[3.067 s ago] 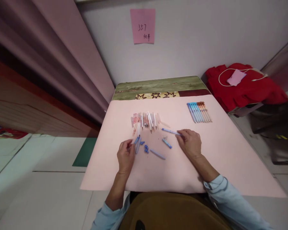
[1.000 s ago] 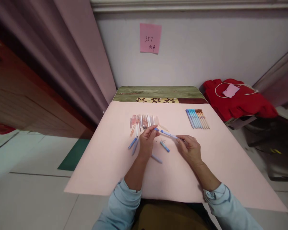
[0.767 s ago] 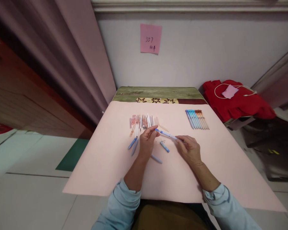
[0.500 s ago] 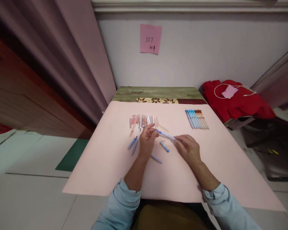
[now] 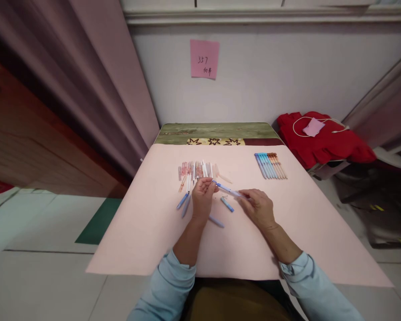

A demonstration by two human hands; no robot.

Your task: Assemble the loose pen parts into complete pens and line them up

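My right hand (image 5: 256,207) pinches the near end of a blue-and-white pen (image 5: 227,189) held just above the pink sheet (image 5: 147,223). My left hand (image 5: 202,196) is closed at the pen's far tip, its fingertips pinching a small part there. Loose blue pen pieces (image 5: 227,204) lie between and below the hands, and two blue barrels (image 5: 183,203) rest left of my left hand.
A row of pen refills and clear parts (image 5: 197,170) lies beyond my hands. Several assembled blue and orange pens (image 5: 270,165) are lined up at the far right of the sheet. A red cloth (image 5: 324,142) with a white cable sits right of the table. A pink note (image 5: 204,58) hangs on the wall.
My left hand left the blue parts at the left and came to the pen's far tip. Over the last second both hands keep their hold; only the view shifts slightly.
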